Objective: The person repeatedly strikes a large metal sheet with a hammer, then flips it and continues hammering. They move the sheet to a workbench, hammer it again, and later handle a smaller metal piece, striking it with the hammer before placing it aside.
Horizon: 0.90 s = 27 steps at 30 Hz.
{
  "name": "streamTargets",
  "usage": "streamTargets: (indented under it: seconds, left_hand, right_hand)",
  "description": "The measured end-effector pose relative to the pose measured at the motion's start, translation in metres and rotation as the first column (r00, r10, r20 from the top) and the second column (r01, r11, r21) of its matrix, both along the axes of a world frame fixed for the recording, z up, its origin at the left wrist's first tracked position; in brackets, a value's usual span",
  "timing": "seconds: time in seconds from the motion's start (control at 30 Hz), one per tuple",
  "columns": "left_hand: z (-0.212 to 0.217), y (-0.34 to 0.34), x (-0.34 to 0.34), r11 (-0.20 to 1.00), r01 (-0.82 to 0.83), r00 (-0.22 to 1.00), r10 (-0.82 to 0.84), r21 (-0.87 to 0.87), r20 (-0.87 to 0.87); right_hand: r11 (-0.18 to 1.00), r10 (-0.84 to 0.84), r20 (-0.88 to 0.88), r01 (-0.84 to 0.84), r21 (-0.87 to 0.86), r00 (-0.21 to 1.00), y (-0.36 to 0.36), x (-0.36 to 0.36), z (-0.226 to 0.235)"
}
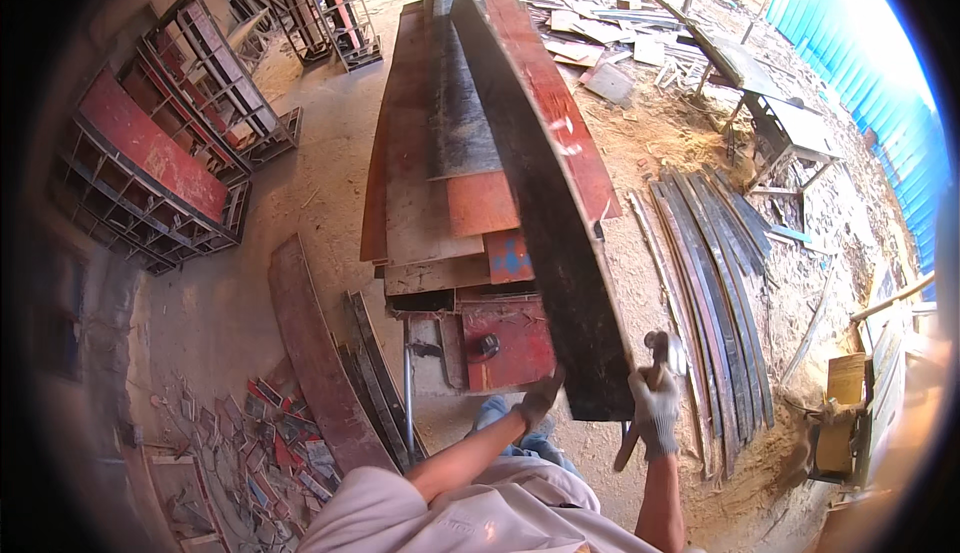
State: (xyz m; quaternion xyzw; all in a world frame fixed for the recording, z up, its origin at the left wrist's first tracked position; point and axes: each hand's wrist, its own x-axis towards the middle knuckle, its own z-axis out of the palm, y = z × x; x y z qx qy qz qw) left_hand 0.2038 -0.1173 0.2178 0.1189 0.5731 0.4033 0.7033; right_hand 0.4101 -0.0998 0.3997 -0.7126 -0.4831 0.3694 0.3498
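1. Head view: left hand [540,402] pinches the near left edge of the dark board [545,193], fingers partly hidden.
2. Right hand [656,411] closes around a hammer [627,446], beside the right edge.
3. Board slants above stacked panels [400,173]; two-sided support probably steadies its length.

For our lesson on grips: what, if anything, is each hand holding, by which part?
Right hand: a hammer, by the handle near its head. Left hand: left edge of the dark board, at its near end; grip partly hidden.
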Motion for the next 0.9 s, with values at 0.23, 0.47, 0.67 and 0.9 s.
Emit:
streamTargets:
  seconds: [0.23, 0.47, 0.67, 0.9]
  left_hand:
    - [0.01, 0.023, 0.02, 0.953, -0.301, 0.931, 0.301, -0.031, 0.209]
    - [-0.067, 0.01, 0.022, 0.98, -0.017, 0.765, -0.116, -0.2, -0.633]
    - [-0.115, 0.004, -0.014, 0.999, -0.004, 0.759, -0.021, -0.037, -0.65]
    - [-0.107, -0.002, -0.031, 0.986, -0.166, 0.959, 0.162, 0.003, -0.233]
  right_hand:
    - [0.961, -0.241, -0.363, 0.273, 0.04, 0.9, -0.108, 0.062, -0.049]
    - [0.752, -0.653, -0.51, 0.404, -0.52, 0.559, -0.155, 0.115, -0.159]
    - [0.681, -0.729, -0.655, 0.306, -0.665, 0.198, -0.172, 0.076, -0.243]
    - [0.716, -0.657, -0.753, 0.353, -0.603, 0.046, -0.176, 0.001, -0.228]
